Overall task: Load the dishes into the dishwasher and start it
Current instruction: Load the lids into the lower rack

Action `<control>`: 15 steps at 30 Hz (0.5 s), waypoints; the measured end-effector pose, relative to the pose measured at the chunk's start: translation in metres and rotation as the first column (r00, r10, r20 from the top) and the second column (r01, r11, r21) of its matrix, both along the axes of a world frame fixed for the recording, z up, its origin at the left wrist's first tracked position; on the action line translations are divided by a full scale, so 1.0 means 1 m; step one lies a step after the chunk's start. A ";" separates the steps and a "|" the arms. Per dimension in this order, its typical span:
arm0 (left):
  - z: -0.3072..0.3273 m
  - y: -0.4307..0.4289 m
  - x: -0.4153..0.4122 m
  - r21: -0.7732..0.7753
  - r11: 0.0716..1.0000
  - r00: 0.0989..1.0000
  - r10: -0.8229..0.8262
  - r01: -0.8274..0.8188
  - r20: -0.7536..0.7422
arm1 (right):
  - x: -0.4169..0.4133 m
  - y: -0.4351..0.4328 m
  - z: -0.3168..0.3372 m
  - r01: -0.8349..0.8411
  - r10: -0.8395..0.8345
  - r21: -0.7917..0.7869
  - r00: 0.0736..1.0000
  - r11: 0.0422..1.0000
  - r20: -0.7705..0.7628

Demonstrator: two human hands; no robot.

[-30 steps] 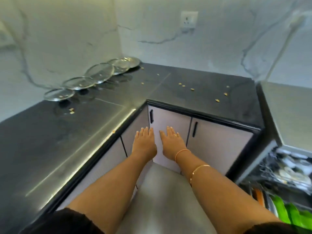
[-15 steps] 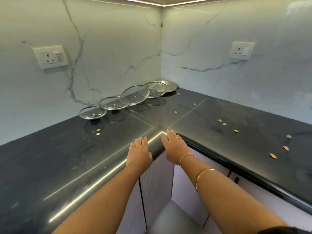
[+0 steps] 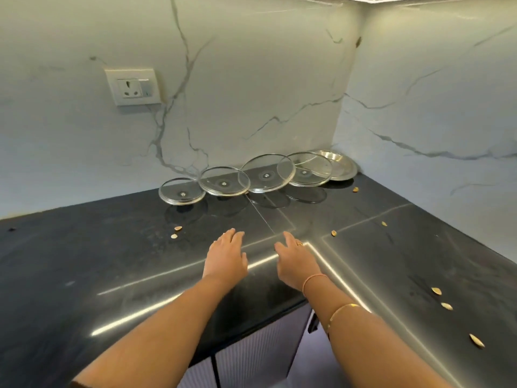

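Glass lids (image 3: 224, 181), four of them, stand in a row at the back of the dark counter (image 3: 84, 261) with a steel plate (image 3: 342, 165) at the right end, tucked into the corner. Each one is tilted, its upper rim back towards the marble wall (image 3: 251, 79) and its round face turned up and out into the room. The row's long line runs along that wall from left to right, rising a little towards the corner, and neighbouring lids overlap at their edges. The last lid partly covers the plate.

Both arms reach forward over the inner corner of the counter. The left hand (image 3: 226, 257) is palm down, its fingers (image 3: 233, 236) nearly straight and close together, holding nothing. The right hand (image 3: 296, 261) is just beside it, also palm down with its fingers loosely extended and nothing in them. I cannot tell whether either hand touches the surface. Both are well short of the lids, with bare counter between.

A ring (image 3: 299, 243) shows on the right hand, a thin bracelet (image 3: 313, 280) at the wrist and a gold bangle (image 3: 342, 309) further up the forearm. Small pale seeds (image 3: 176, 232) lie scattered on the counter, two left of the hands and several off to the right. A socket (image 3: 133, 86) is set in the wall above the left end of the row. Ribbed cupboard doors (image 3: 251, 357) show below the counter edge.
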State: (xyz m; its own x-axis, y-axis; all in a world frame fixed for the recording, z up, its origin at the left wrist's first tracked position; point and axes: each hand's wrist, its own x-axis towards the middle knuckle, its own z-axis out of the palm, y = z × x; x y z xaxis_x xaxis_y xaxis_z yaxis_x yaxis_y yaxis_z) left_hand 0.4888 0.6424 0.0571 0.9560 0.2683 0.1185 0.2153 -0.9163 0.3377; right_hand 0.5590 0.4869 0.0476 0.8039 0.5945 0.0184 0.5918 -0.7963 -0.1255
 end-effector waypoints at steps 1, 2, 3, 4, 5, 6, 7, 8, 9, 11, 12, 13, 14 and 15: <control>-0.001 0.006 0.007 0.000 1.000 1.000 0.013 -0.013 -0.005 | 0.007 0.005 -0.002 -0.012 0.012 -0.009 1.000 1.000 -0.009; -0.003 0.013 0.017 0.003 1.000 1.000 0.023 -0.023 -0.005 | 0.017 0.011 -0.004 -0.018 0.017 -0.014 1.000 1.000 -0.015; -0.004 0.018 0.026 0.008 1.000 1.000 0.026 -0.026 -0.008 | 0.027 0.016 -0.006 -0.018 0.018 -0.012 1.000 1.000 -0.018; -0.004 0.025 0.036 0.014 1.000 1.000 0.023 -0.023 -0.009 | 0.038 0.023 -0.006 -0.010 0.010 -0.005 1.000 1.000 -0.023; -0.004 0.031 0.046 0.019 1.000 1.000 0.018 -0.018 -0.009 | 0.047 0.030 -0.006 0.002 -0.002 0.002 1.000 1.000 -0.030; -0.003 0.038 0.055 0.024 1.000 1.000 0.017 -0.016 -0.003 | 0.055 0.035 -0.004 0.007 -0.007 0.008 0.999 1.000 -0.033; -0.003 0.047 0.065 0.027 0.999 1.000 0.021 -0.021 0.003 | 0.065 0.043 -0.004 0.007 -0.006 0.012 0.999 1.000 -0.034; -0.004 0.055 0.073 0.029 0.999 1.000 0.031 -0.031 0.006 | 0.074 0.050 -0.003 0.002 -0.002 0.014 1.000 1.000 -0.029; -0.006 0.064 0.079 0.035 0.999 0.999 0.041 -0.041 -0.002 | 0.082 0.058 -0.002 0.002 -0.001 0.017 1.000 1.000 -0.026; -0.009 0.083 0.088 0.063 0.996 0.997 0.064 -0.062 -0.033 | 0.095 0.073 0.000 0.012 -0.011 0.031 1.000 0.999 -0.027; -0.011 0.095 0.092 0.075 0.995 0.996 0.077 -0.073 -0.044 | 0.101 0.083 0.000 0.012 -0.011 0.040 1.000 0.999 -0.023; -0.012 0.106 0.095 0.087 0.993 0.995 0.090 -0.085 -0.049 | 0.106 0.093 0.000 0.004 -0.003 0.050 1.000 0.999 -0.017; -0.014 0.119 0.097 0.095 0.990 0.993 0.110 -0.105 -0.045 | 0.109 0.103 0.000 -0.010 0.011 0.058 1.000 0.998 -0.013; -0.015 0.130 0.098 0.102 0.986 0.990 0.135 -0.131 -0.037 | 0.111 0.114 -0.001 -0.029 0.030 0.062 0.999 0.998 -0.015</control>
